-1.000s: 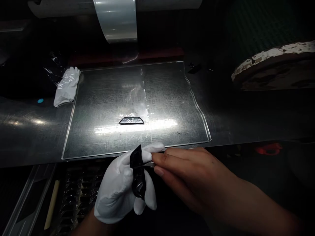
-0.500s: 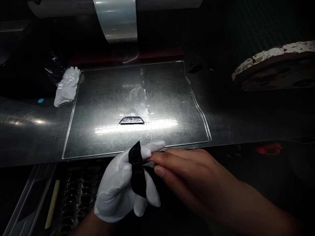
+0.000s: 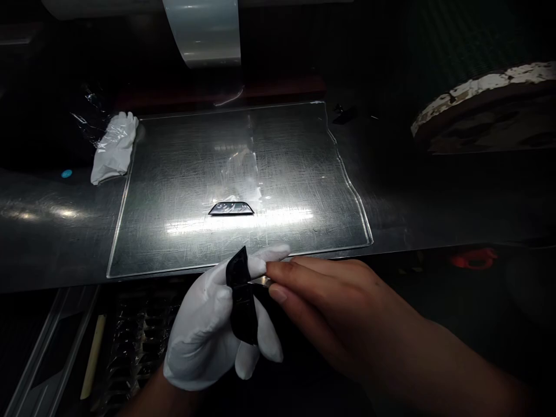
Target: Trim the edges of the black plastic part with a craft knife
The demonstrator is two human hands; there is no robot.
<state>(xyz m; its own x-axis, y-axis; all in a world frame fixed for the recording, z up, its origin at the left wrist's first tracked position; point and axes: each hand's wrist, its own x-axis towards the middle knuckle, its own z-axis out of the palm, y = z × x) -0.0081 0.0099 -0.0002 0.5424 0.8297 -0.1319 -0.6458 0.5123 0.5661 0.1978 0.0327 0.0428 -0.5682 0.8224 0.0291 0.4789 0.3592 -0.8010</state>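
My left hand, in a white glove, holds a small glossy black piece upright between thumb and fingers, just in front of the table edge. My bare right hand meets it from the right, its fingertips pinching something thin at the piece's edge; what it is I cannot tell. A second dark trapezoid piece lies flat on the clear scratched sheet beyond my hands.
A crumpled white glove lies at the sheet's far left corner. A roll of clear film hangs above the back. A round worn disc sits at the right. A wooden stick lies in the tray below left.
The black piece has turned slightly in my left hand and my right fingertips have closed in on its edge. The view shifted a little.
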